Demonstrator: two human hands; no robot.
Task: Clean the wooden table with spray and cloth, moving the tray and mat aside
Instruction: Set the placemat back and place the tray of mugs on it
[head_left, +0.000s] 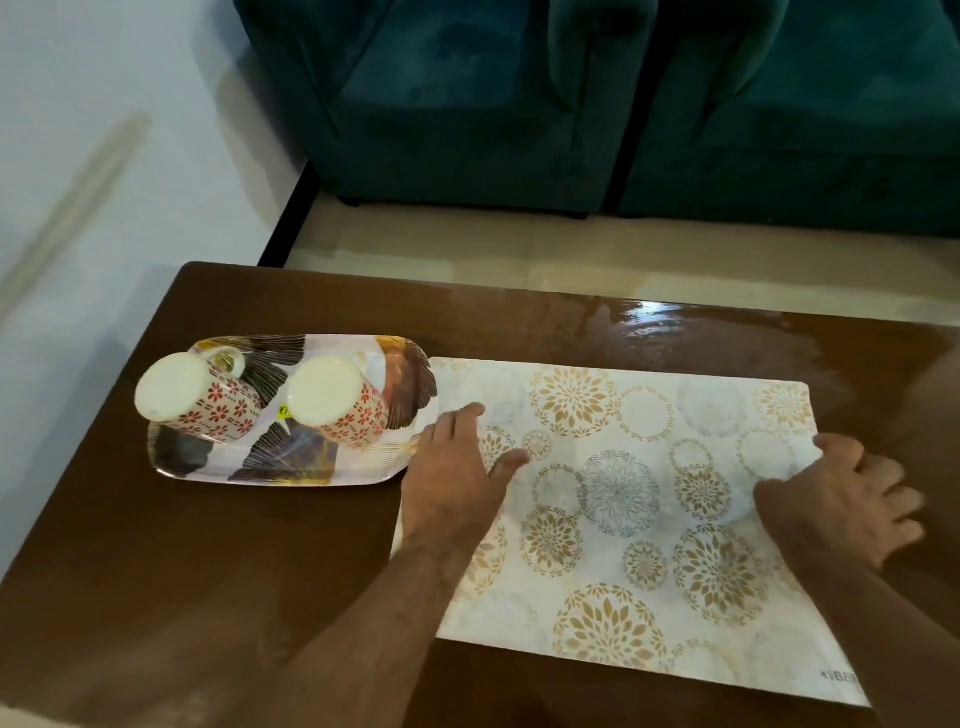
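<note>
Wood: a dark brown table (208, 597) fills the view, glossy with reflected light well beyond the fingers, a teal sofa (571, 104) behind it across pale floor.
Mat: a cream mat (623, 519) printed with gold and grey flower rings lies flat under both hands, its left edge touching the tray.
Left hand: the left hand (457, 467) rests palm down on the mat's left edge, fingers (467, 415) straight and spread, gripping nothing.
Right hand: the right hand (841, 499) is at the mat's right edge, where the material looks slightly lifted; the thumb seems to lie on top, while the other fingers spread on the wood beside it. Whether it pinches the edge cannot be told.
Tray: a patterned tray (291, 462) sits just left of the left fingers, carrying two red-flowered cups (358, 410) turned upside down.
Progress: early, by the look of it. Tray and mat both sit on the table, not yet moved aside; no spray or cloth is in view, so wiping appears still to come.
Writing: small grey lettering at the mat's near right corner and a yellow tag between the cups, both too blurred to read.
</note>
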